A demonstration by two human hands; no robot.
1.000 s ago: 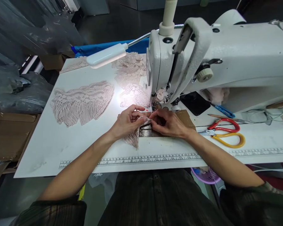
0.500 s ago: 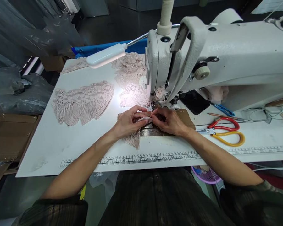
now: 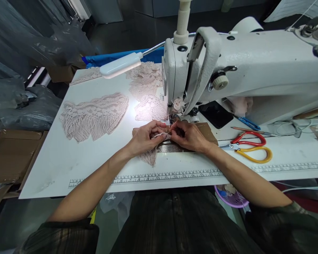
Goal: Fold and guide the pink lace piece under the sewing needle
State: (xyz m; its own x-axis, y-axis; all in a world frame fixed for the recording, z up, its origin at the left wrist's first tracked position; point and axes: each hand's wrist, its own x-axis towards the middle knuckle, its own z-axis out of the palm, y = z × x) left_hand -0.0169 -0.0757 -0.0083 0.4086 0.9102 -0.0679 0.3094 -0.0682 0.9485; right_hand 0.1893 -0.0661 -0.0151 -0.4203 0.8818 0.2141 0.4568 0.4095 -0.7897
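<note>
Pinched between the fingers of my left hand is a small pale pink lace piece, its lower end hanging over the table. My right hand closes thumb and finger on the same lace at its right end; the fingertips of both hands nearly meet. Beneath them lies a brown taped board. The presser foot area of the white sewing machine is just beyond my fingers. Another lace piece lies under the lamp light, left of the needle. What exactly the fingertips pinch is partly hidden.
A wide lace panel lies on the left of the white table, with more lace behind. Scissors with red and yellow handles, a black phone and blue snips sit right. A lamp overhangs the table.
My view has shifted slightly. Both hands stay together on the lace, with only a small movement of the fingertips; the lace edge between them looks slightly turned.
</note>
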